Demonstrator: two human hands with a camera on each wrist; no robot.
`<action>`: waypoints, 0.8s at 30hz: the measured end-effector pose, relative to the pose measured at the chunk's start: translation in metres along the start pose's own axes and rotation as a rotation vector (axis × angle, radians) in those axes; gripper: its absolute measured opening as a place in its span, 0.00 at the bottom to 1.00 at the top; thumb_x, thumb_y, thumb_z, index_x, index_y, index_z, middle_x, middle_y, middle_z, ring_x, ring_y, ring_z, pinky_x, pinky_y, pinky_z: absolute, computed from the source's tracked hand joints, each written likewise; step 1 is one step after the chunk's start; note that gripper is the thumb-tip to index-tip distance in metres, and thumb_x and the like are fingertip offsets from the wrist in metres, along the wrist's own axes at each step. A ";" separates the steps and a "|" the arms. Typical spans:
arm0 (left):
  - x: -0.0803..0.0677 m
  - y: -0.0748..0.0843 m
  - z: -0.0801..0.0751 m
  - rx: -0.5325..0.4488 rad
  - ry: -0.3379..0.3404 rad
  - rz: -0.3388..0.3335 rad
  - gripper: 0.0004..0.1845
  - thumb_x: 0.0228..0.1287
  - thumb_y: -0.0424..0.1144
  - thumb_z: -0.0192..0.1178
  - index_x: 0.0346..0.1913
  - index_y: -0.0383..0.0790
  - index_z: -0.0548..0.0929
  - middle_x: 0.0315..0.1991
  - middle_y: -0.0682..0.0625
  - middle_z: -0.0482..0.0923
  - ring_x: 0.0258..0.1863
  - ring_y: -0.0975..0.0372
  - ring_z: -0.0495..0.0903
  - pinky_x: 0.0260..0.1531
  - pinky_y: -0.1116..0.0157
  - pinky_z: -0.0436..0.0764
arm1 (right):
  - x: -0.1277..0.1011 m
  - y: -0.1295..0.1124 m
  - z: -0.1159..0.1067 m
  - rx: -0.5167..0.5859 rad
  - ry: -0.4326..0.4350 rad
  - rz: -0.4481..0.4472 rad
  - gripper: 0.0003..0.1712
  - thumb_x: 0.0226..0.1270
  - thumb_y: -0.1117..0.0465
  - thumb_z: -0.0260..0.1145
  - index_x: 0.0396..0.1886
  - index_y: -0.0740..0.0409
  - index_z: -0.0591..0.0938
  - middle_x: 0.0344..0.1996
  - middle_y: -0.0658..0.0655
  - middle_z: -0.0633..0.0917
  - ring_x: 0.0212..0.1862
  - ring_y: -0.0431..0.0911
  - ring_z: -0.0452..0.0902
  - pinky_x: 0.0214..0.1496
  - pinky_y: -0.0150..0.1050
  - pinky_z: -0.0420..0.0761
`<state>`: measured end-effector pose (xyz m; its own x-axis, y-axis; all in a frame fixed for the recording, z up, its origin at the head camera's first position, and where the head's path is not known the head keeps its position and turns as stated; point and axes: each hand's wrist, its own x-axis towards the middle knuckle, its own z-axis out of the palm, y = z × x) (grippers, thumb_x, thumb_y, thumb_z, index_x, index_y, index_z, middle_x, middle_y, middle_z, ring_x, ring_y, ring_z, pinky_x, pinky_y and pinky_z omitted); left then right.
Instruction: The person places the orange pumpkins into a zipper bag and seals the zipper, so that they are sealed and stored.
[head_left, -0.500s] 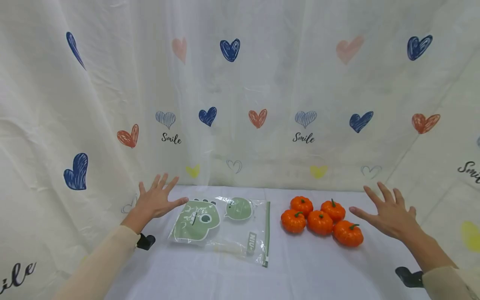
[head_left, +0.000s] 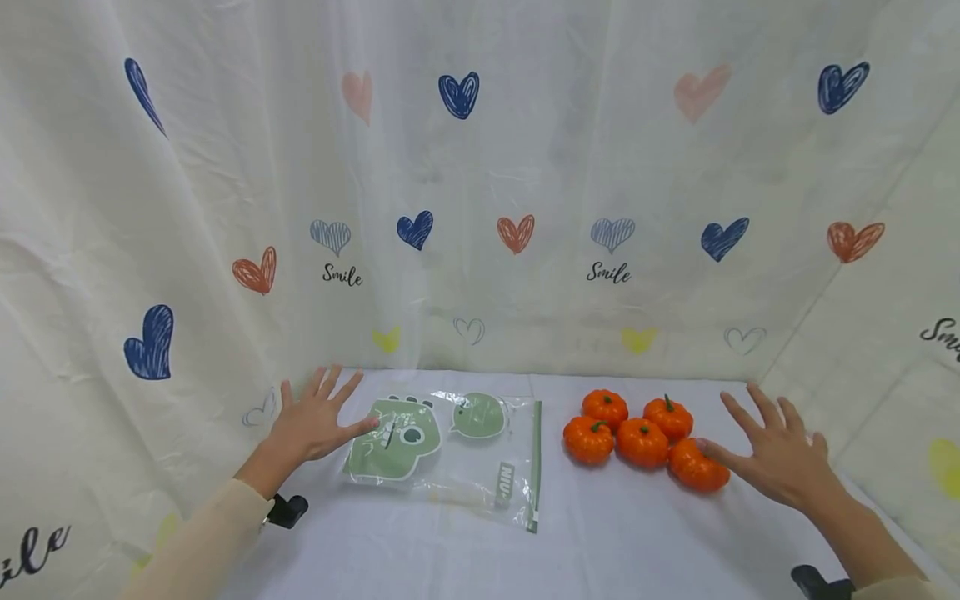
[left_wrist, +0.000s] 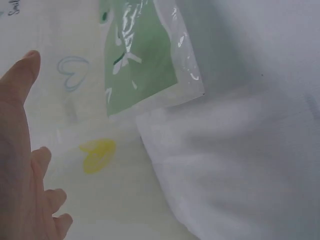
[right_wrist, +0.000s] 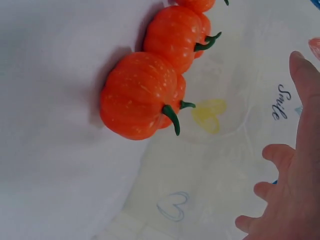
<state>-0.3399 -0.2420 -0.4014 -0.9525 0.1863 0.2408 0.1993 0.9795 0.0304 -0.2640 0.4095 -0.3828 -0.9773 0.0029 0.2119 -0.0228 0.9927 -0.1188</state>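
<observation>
A clear zip bag (head_left: 480,467) with a green dinosaur print lies flat on the white table, its green zip edge to the right. My left hand (head_left: 311,425) hovers at the bag's left end, fingers spread, thumb overlapping the print in the head view. Right of the bag sits a cluster of several small orange pumpkins (head_left: 642,443) with green stems. Over the cluster's right side hangs my right hand (head_left: 783,458), fingers spread and holding nothing; its thumb overlaps the nearest pumpkin (right_wrist: 140,95) in the head view, hiding the stem.
A white curtain (head_left: 555,167) printed with hearts and "Smile" hangs behind the table and along both sides. White cloth (head_left: 585,550) covers the table. A dark wrist strap piece (head_left: 287,511) shows under the left wrist.
My right hand has shifted slightly down and left, its thumb now over the nearest pumpkin. The left hand has lowered a little. The bag and pumpkins stay put.
</observation>
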 end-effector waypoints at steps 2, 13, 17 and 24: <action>-0.004 0.001 0.003 -0.006 0.007 0.006 0.53 0.60 0.80 0.47 0.82 0.52 0.57 0.82 0.36 0.49 0.81 0.37 0.46 0.68 0.21 0.38 | -0.004 -0.002 0.004 -0.014 0.002 -0.006 0.60 0.65 0.24 0.54 0.82 0.59 0.51 0.78 0.77 0.44 0.72 0.83 0.37 0.57 0.92 0.43; -0.028 0.011 0.023 -0.059 0.004 0.030 0.51 0.61 0.78 0.50 0.81 0.54 0.60 0.81 0.38 0.53 0.80 0.37 0.51 0.65 0.19 0.40 | -0.024 -0.020 0.020 -0.025 0.043 -0.054 0.56 0.66 0.26 0.57 0.82 0.53 0.55 0.79 0.72 0.51 0.72 0.79 0.45 0.59 0.89 0.49; -0.035 0.015 0.033 -0.070 -0.001 0.034 0.50 0.60 0.80 0.48 0.80 0.56 0.60 0.82 0.40 0.54 0.80 0.37 0.52 0.65 0.19 0.41 | -0.027 -0.032 0.027 0.001 0.032 -0.048 0.57 0.64 0.25 0.58 0.80 0.57 0.59 0.77 0.73 0.54 0.72 0.79 0.45 0.61 0.88 0.48; -0.043 0.032 0.043 -0.055 0.038 0.056 0.50 0.59 0.80 0.50 0.79 0.56 0.64 0.81 0.42 0.57 0.80 0.39 0.54 0.67 0.21 0.45 | -0.034 -0.049 0.040 0.056 0.050 -0.084 0.55 0.63 0.27 0.63 0.77 0.61 0.66 0.76 0.71 0.58 0.71 0.78 0.49 0.61 0.84 0.55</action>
<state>-0.3027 -0.2154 -0.4529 -0.9302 0.2368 0.2803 0.2657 0.9616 0.0692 -0.2381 0.3554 -0.4231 -0.9597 -0.0723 0.2714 -0.1171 0.9813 -0.1526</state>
